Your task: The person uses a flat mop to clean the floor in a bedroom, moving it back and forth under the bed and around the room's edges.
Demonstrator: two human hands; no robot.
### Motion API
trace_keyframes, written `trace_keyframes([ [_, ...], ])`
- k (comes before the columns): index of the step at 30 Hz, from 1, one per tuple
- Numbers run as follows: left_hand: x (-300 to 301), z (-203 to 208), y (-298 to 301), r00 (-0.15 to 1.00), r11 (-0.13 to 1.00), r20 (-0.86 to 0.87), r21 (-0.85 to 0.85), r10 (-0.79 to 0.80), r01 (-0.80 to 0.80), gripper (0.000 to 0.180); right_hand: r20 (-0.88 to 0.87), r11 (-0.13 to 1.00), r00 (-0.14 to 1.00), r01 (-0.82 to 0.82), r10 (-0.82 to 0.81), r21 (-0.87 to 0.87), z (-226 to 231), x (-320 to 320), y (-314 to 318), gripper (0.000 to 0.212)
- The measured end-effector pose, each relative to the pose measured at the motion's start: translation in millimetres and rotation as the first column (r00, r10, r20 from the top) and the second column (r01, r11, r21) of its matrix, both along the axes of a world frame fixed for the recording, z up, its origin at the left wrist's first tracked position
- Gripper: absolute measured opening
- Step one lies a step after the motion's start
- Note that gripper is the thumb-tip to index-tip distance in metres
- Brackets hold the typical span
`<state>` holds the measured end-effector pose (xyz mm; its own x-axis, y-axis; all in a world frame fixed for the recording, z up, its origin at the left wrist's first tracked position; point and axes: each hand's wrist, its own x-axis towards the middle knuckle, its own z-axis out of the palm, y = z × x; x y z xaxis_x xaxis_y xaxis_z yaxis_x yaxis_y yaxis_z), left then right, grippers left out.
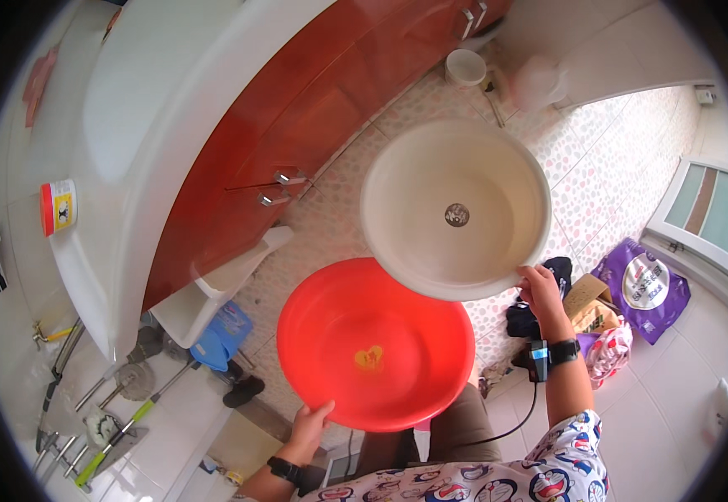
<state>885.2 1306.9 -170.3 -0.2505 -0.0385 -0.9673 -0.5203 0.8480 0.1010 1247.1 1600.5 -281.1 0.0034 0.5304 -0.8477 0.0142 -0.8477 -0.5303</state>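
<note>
My left hand grips the near left rim of a red plastic basin, which has a yellow heart-shaped mark on its inside bottom. With my right hand I hold the near right rim of a cream-coloured basin. A round dark-and-light mark shows at the centre of its bottom. The cream basin is farther away and to the right, and its near edge overlaps the far right rim of the red one. Nothing is seen inside either basin. The fingers under both rims are hidden.
A white counter with red cabinets runs along the left, carrying a red-lidded tub. A white bucket stands at the back. Mops and a blue dustpan lean lower left. At right lie a purple bag and a cardboard box.
</note>
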Motion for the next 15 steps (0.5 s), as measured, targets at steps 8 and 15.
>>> trace_keyframes([
  [8, 49.8, -54.6, 68.1, 0.997, 0.968, 0.065, 0.248, -0.051, 0.033, 0.018, -0.025, 0.993, 0.999, -0.029, 0.026, -0.116, 37.7, 10.5, -24.5, 0.011],
  [15, 56.3, -106.7, 111.0, 0.990, 0.967, 0.138, 0.250, 0.019, -0.053, 0.015, -0.189, 0.970, 0.982, -0.028, -0.018, -0.240, 10.2, -12.6, -46.3, 0.014],
])
